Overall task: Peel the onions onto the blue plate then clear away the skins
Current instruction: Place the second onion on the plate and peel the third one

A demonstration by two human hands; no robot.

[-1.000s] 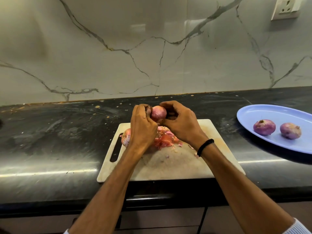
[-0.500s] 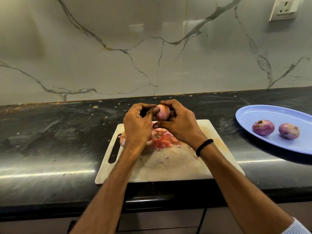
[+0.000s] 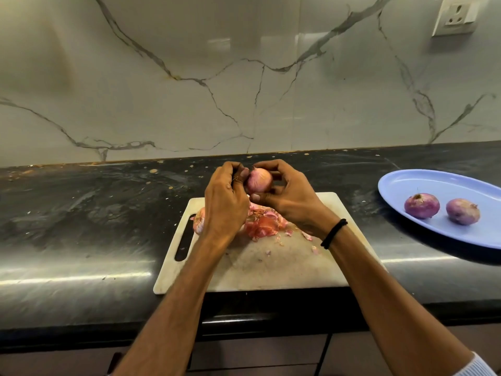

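Note:
A pink onion [image 3: 259, 180] is held above the far edge of the white cutting board [image 3: 271, 264]. My right hand [image 3: 287, 196] grips it with fingers over the top and thumb underneath. My left hand [image 3: 226, 202] has its fingers curled against the onion's left side, pinching at its skin. A heap of pink skins [image 3: 264, 222] lies on the board under my hands. Another onion [image 3: 199, 219] sits on the board, mostly hidden behind my left wrist. The blue plate [image 3: 423, 183] at the right holds two peeled onions [image 3: 421, 205] [image 3: 462, 211].
The board lies on a black countertop [image 3: 81, 218] near its front edge, handle slot to the left. A marble wall rises behind, with a socket [image 3: 458, 16] at the top right. Small skin scraps [image 3: 307, 236] dot the board.
Both hands have lifted the onion slightly up and away from the board. The onion has turned in my fingers and more of its pale surface shows.

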